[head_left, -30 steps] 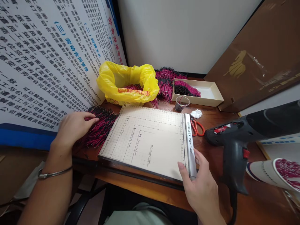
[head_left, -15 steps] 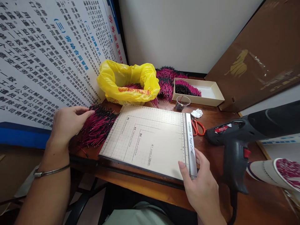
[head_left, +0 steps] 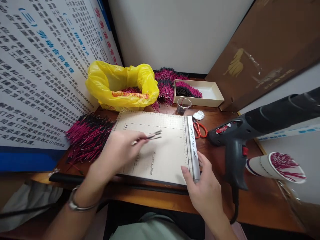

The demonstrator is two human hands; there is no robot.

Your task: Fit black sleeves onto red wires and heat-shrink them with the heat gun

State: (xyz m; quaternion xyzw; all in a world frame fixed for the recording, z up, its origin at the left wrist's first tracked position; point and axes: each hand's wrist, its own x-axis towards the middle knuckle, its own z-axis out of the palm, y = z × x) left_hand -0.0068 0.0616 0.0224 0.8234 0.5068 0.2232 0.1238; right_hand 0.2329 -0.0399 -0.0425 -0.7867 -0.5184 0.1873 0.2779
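My left hand is over the left half of the paper cutter board, slightly blurred. Its thumb and fingers pinch a few short wires, whose dark ends point right. At the board's right edge, my right hand grips the white blade bar, thumb on the board side and fingers round the far side. Left of the board lies a large pile of magenta and black wires.
Behind the board are a yellow bag-lined container, more wire bundles, an open box and a small plastic cup. On the right are red-handled scissors, crumpled tissue, a heat gun and a paper cup.
My left hand has moved right from the wire pile to over the board, with wires now showing in its fingers. My right hand stays on the blade bar. The camera view has shifted.
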